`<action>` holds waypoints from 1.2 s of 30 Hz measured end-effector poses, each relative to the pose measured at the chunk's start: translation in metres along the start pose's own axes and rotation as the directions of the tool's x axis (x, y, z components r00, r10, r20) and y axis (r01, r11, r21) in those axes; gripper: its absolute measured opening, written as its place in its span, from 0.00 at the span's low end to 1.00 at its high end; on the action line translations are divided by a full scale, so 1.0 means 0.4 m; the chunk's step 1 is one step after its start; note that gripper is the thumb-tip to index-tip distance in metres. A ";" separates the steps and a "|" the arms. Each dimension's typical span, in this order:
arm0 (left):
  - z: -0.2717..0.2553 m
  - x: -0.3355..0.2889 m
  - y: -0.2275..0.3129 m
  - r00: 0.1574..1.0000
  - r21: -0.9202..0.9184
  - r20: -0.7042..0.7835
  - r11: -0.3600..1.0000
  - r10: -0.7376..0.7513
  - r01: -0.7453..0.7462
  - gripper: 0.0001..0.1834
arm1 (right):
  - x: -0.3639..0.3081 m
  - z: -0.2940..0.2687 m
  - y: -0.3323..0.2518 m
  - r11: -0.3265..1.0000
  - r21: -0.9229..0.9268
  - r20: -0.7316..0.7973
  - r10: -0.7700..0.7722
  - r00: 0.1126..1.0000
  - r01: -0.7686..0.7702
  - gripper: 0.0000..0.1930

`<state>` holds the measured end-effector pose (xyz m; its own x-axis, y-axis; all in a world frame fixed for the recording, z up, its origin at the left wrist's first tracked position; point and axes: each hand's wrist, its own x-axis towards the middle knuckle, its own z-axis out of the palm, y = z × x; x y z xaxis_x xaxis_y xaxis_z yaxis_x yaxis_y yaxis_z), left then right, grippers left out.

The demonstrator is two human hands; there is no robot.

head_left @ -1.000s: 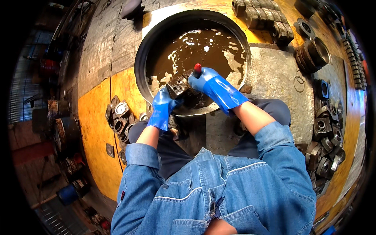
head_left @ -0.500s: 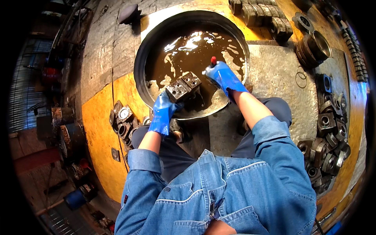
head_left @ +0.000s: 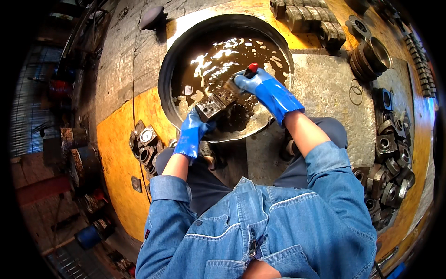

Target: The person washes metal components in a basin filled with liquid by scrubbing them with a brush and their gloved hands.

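Observation:
A wide round basin [head_left: 163,88] of brown, foamy liquid [head_left: 211,56] stands in front of me. My left hand [head_left: 193,125], in a blue rubber glove, grips the near left end of a metal block [head_left: 210,107] with round holes, tilted over the liquid. In the same kind of glove, my right hand [head_left: 255,83] is closed round a brush with a red-tipped handle [head_left: 252,68]. Its tan bristles [head_left: 231,86] lie against the far end of the block and cover part of it. My left fingertips are hidden behind the block.
Greasy metal parts lie in piles left [head_left: 147,146] and right [head_left: 389,172] of me. Beyond the basin to the right sit a row of metal blocks [head_left: 309,18] and a ribbed cylinder [head_left: 371,58]. Thin rings [head_left: 356,94] rest on the grey plate [head_left: 325,88].
My right hand has moved left and brought the brush onto the block's far end. Fresh ripples and glints spread over the liquid. My left hand and the block have barely shifted.

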<state>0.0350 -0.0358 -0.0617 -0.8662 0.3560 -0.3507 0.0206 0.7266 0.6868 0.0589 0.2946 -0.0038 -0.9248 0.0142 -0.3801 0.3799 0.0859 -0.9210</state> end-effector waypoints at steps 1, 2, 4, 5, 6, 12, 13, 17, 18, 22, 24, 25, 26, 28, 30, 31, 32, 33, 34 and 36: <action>0.008 0.012 -0.004 0.999 -0.071 0.011 0.997 0.040 -0.039 0.46 | 0.007 -0.001 -0.002 0.997 -0.071 0.034 -0.026 0.999 0.029 0.21; -0.001 0.012 -0.027 1.000 -0.073 0.010 0.997 0.018 -0.017 0.46 | -0.061 0.015 -0.059 0.983 -0.177 -0.018 -0.051 0.999 0.047 0.22; -0.006 0.009 -0.041 1.000 -0.041 0.009 0.999 -0.009 0.009 0.46 | -0.036 0.024 -0.029 0.989 -0.137 0.056 -0.048 0.997 0.056 0.20; -0.001 0.024 -0.015 1.000 -0.006 0.020 1.000 -0.005 0.005 0.46 | -0.046 -0.013 -0.047 0.982 -0.185 0.033 0.033 0.999 -0.026 0.19; 0.003 0.035 0.011 1.000 0.030 0.030 1.000 -0.003 0.002 0.45 | 0.023 -0.038 0.045 0.997 -0.079 0.057 0.001 0.998 0.004 0.19; 0.006 0.036 0.209 0.995 0.267 0.096 0.964 -0.035 0.008 0.41 | 0.035 -0.079 0.055 0.850 -0.420 -0.366 0.162 0.916 -0.318 0.25; -0.007 0.032 0.190 0.996 0.205 0.076 0.978 -0.051 0.034 0.39 | 0.031 -0.057 0.022 0.891 -0.389 -0.375 0.078 0.924 -0.233 0.27; 0.020 0.030 0.228 1.000 0.052 0.017 0.998 -0.017 0.016 0.34 | -0.011 -0.036 -0.064 0.939 -0.342 -0.546 -0.160 0.823 -0.045 0.27; 0.021 0.034 0.244 0.999 0.061 0.021 0.998 -0.032 0.030 0.34 | -0.009 -0.031 -0.063 0.956 -0.289 -0.514 -0.112 0.851 -0.048 0.26; 0.061 0.100 0.279 0.991 0.104 -0.030 0.985 -0.133 0.135 0.31 | 0.030 -0.027 -0.019 0.974 -0.220 -0.353 -0.031 0.935 -0.051 0.22; 0.089 0.101 0.336 0.961 -0.006 0.026 0.962 -0.274 0.275 0.32 | 0.031 -0.022 -0.005 0.958 -0.267 -0.256 0.031 0.966 -0.102 0.20; 0.092 0.089 0.369 0.961 -0.098 0.009 0.956 -0.278 0.277 0.29 | 0.026 -0.023 -0.010 0.948 -0.292 -0.160 0.083 0.984 -0.128 0.21; 0.091 0.067 0.401 0.960 -0.188 -0.010 0.943 -0.281 0.275 0.26 | 0.012 -0.018 -0.022 0.951 -0.272 -0.140 0.111 0.984 -0.146 0.22; 0.096 0.047 0.444 0.958 -0.364 -0.039 0.897 -0.284 0.251 0.19 | -0.003 -0.009 -0.018 0.952 -0.216 -0.094 0.200 0.975 -0.217 0.25; 0.069 0.106 0.329 0.981 0.174 0.078 0.967 0.175 -0.186 0.13 | -0.018 0.026 -0.043 0.933 -0.250 0.011 0.269 0.963 -0.257 0.27; 0.055 0.144 0.268 0.908 0.400 0.221 0.817 0.355 -0.416 0.11 | -0.012 0.053 -0.024 0.936 -0.261 0.014 0.246 0.969 -0.234 0.24; 0.058 0.159 0.260 0.916 0.517 0.281 0.759 0.285 -0.395 0.09 | -0.012 0.074 0.004 0.936 -0.269 0.011 0.237 0.971 -0.225 0.22; 0.064 0.156 0.246 0.904 0.470 0.261 0.773 0.338 -0.425 0.10 | -0.015 0.093 0.032 0.942 -0.264 -0.032 0.204 0.978 -0.205 0.17; 0.066 0.130 0.276 0.888 0.421 0.243 0.783 0.390 -0.458 0.11 | -0.016 0.085 0.039 0.944 -0.259 0.016 0.214 0.977 -0.203 0.17; 0.071 0.125 0.253 0.907 0.130 0.209 0.909 0.364 -0.395 0.13 | -0.014 0.090 0.078 0.912 -0.268 0.094 0.346 0.934 -0.311 0.27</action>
<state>0.0080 0.0723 -0.0279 -0.6742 0.7107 -0.2010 0.4257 0.5963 0.6806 0.0768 0.2613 -0.0334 -0.7302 -0.0509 -0.6813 0.6286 0.3405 -0.6992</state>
